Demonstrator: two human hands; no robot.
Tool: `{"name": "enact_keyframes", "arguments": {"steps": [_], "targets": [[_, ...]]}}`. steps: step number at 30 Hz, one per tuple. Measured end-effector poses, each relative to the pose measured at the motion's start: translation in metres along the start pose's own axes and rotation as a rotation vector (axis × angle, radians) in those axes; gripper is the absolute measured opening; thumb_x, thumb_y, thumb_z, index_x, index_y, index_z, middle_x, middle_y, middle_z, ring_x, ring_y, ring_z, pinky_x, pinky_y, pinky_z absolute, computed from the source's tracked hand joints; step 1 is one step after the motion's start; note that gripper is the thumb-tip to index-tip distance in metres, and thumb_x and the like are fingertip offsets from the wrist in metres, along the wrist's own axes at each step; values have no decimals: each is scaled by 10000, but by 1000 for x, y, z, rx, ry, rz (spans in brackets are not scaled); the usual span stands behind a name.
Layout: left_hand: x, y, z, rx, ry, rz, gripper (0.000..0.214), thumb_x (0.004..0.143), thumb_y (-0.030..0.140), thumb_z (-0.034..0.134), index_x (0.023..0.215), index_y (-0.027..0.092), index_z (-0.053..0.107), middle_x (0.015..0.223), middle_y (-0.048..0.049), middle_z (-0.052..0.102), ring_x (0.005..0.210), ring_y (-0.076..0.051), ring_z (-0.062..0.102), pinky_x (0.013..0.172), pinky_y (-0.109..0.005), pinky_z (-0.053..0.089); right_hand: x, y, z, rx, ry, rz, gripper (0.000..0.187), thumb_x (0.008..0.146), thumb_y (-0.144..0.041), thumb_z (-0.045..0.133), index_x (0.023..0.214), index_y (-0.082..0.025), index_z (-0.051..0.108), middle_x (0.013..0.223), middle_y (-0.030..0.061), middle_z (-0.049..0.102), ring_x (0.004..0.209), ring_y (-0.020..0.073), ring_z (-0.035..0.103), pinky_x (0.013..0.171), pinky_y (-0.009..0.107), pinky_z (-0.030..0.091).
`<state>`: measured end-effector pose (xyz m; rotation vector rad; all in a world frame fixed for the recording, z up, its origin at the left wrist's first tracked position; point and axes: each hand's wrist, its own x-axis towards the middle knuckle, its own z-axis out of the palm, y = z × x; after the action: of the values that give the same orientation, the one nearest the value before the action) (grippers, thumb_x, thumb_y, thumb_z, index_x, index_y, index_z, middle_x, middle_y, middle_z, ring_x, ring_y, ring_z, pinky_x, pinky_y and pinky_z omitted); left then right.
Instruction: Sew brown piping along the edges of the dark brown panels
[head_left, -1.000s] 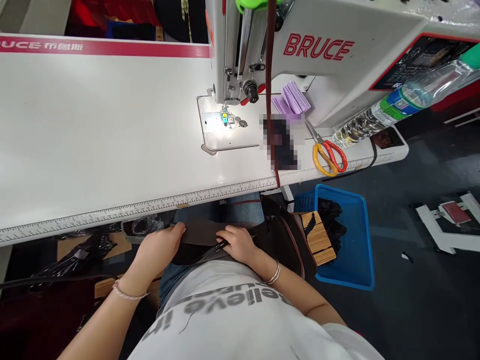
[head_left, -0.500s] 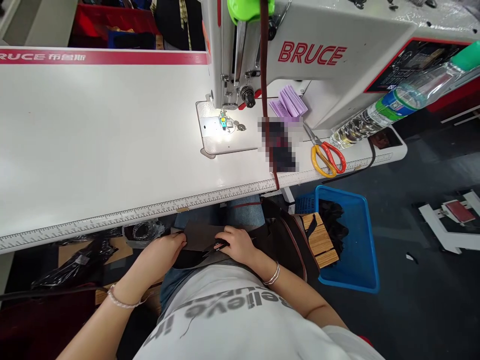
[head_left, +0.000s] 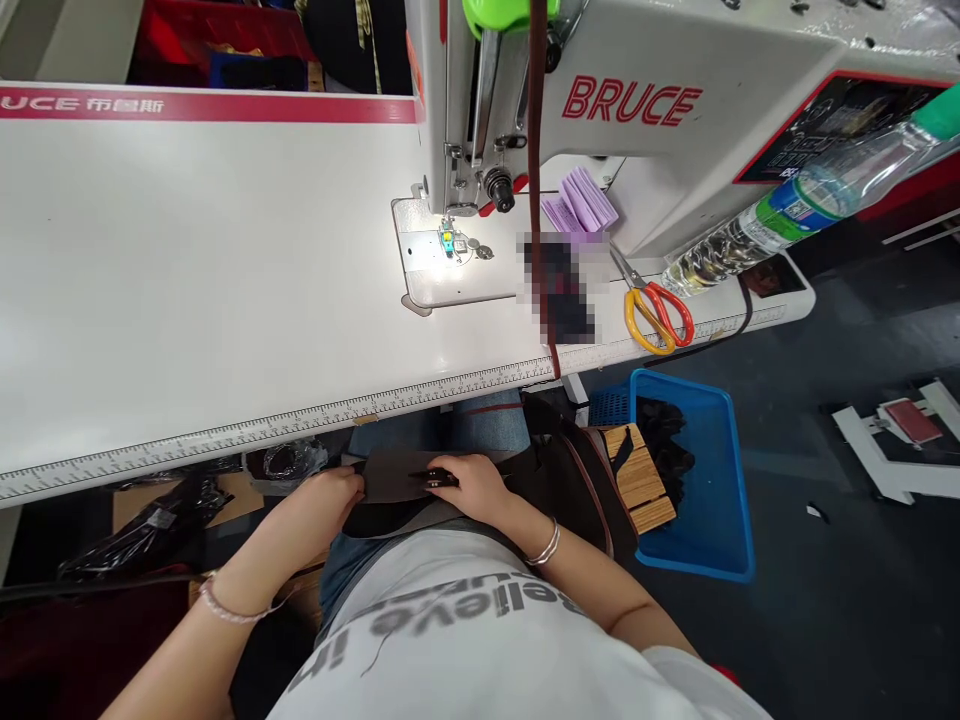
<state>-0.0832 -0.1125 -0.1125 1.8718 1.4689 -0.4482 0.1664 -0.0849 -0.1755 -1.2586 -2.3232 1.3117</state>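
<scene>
On my lap lies a dark brown piece of material (head_left: 390, 475), over jeans and below the table edge. My left hand (head_left: 330, 495) pinches its left end, fingers closed. In my right hand (head_left: 472, 488) is a small pair of black thread snips (head_left: 436, 478), its tip pointing left over the brown piece. The fingers are curled round the snips, and part of them is hidden. More dark material with reddish-brown edging (head_left: 589, 480) spreads to the right of my right hand.
Ahead stands a white sewing machine (head_left: 637, 110) on a white table (head_left: 225, 270) with a ruler edge. Scissors (head_left: 660, 318), purple folded paper (head_left: 581, 205) and a plastic bottle (head_left: 787, 215) lie at its right. A blue basket (head_left: 739, 480) and wooden board (head_left: 637, 480) are right of my lap.
The snips have turned and risen from the lower edge of the brown piece onto its face. My left hand has shifted slightly left with the piece's end.
</scene>
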Motion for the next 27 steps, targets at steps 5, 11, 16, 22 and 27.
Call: {"name": "enact_keyframes", "arguments": {"steps": [5, 11, 16, 22, 27], "targets": [[-2, -1, -3, 11, 77, 31, 306, 907, 79, 352, 805, 161, 629, 873, -97, 657, 788, -211, 651, 686, -317, 466, 6, -7, -3, 132, 15, 8, 236, 903, -351, 639, 1084, -215, 704, 1056, 40, 749, 948, 207, 706, 815, 268, 496], [-4, -6, -1, 47, 183, 48, 262, 847, -1, 390, 861, 143, 609, 903, -107, 649, 842, -217, 635, 767, -327, 478, 10, -16, -4, 190, -7, -12, 231, 889, -369, 656, 1046, -214, 726, 989, 37, 760, 851, 185, 707, 755, 251, 497], [-8, -10, 0, 56, 229, 29, 244, 870, 12, 386, 886, 146, 589, 911, -101, 624, 884, -226, 604, 775, -330, 475, 19, -23, 3, 157, -40, -71, 238, 927, -364, 602, 1045, -206, 734, 1014, 63, 758, 897, 210, 712, 795, 290, 521], [-13, -12, 4, 37, 285, 36, 274, 867, -10, 350, 910, 136, 578, 926, -103, 598, 885, -225, 567, 789, -344, 474, 31, -32, 16, 152, -12, -77, 246, 938, -355, 585, 1047, -199, 742, 1013, 79, 761, 914, 239, 720, 819, 336, 540], [-16, -16, 7, 7, 295, 72, 301, 810, -53, 359, 922, 128, 571, 934, -107, 583, 906, -234, 552, 786, -346, 480, 37, -39, 25, 170, -38, -91, 249, 944, -352, 579, 1006, -185, 753, 959, 85, 768, 862, 237, 725, 756, 314, 528]]}}
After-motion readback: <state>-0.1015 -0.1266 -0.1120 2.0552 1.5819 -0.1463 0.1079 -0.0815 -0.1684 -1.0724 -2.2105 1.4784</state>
